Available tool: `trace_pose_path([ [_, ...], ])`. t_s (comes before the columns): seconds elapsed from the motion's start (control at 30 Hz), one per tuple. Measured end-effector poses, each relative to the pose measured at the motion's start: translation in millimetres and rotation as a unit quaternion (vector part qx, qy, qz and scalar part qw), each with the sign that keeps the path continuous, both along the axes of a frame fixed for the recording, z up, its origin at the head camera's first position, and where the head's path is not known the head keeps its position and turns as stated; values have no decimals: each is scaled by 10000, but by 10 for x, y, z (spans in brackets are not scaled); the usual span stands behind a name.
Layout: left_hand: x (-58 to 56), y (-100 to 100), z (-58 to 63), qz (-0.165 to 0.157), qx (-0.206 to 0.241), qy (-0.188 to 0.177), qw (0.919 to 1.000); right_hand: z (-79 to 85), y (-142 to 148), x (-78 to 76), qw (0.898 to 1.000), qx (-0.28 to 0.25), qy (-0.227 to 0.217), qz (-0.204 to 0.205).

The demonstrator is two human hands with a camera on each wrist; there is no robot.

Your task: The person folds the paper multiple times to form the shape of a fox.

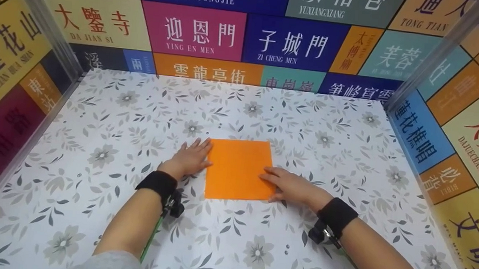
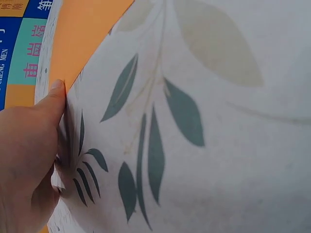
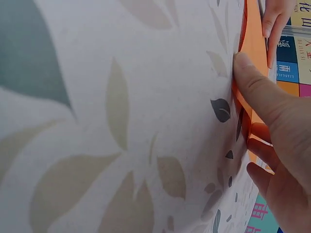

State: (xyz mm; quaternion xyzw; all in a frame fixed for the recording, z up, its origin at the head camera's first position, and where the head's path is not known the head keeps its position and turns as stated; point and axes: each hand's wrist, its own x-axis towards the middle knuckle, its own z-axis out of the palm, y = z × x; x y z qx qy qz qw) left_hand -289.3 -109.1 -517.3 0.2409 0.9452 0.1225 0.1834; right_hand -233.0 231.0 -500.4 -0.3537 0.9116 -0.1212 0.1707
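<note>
Orange paper (image 1: 236, 170) sits kinda midway between the left and right edges of the table (image 1: 320, 252). Left hand (image 1: 186, 160) has fingers out straight against the paper's left side; right hand (image 1: 293, 185) touches the right, can't tell if it's pinching.

Free way near and far of the orange paper square (image 1: 234, 170)
Left hand (image 1: 187, 159) and right hand (image 1: 294, 186) block its sides; sign-printed walls (image 1: 196, 32) bound the floral tabletop (image 1: 292, 121) left, far and right.

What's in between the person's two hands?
A square orange sheet, apparently paper, lies between the left hand and the right hand; the head view shows it.
</note>
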Motion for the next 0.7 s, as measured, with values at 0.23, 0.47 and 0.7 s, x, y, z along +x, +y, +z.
trace_pose_path([
  [0.23, 34, 6, -7, -27, -151, 247, 9996, 5, -27, 4, 9977, 243, 584, 256],
  [0.47, 74, 39, 26, 22, -204, 303, 9993, -15, -67, -4, 9858, 91, 1612, 458],
  [0.7, 91, 51, 25, 34, -240, 260, 9994, -33, -65, -2, 9847, -129, 1702, 362],
])
